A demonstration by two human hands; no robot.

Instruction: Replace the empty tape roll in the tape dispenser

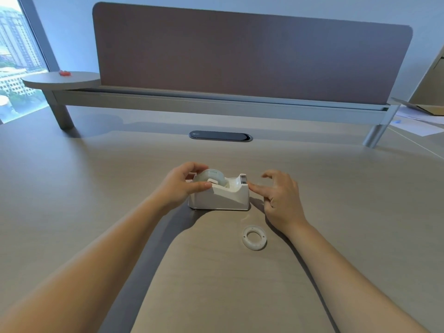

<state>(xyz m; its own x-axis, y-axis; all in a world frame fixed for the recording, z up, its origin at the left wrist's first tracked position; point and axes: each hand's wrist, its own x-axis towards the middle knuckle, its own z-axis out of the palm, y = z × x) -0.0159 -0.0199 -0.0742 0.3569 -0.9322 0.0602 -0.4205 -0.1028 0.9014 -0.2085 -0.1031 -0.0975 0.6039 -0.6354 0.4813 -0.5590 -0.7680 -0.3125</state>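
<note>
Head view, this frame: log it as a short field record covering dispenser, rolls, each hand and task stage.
dispenser: white tape dispenser upright on the desk, cutter end to the right
new roll: clear tape roll seated in the dispenser cradle
old roll: empty tape core lying flat on the desk, nearer the person, apart from the dispenser
left hand: fingers around the roll, thumb on the dispenser's edge
right hand: open, a fingertip at the cutter end
stage: new roll in, empty core out

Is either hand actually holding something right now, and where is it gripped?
The left hand grips the tape roll by its rim, seated in the dispenser. The right hand holds nothing; one fingertip is at the cutter end.
</note>
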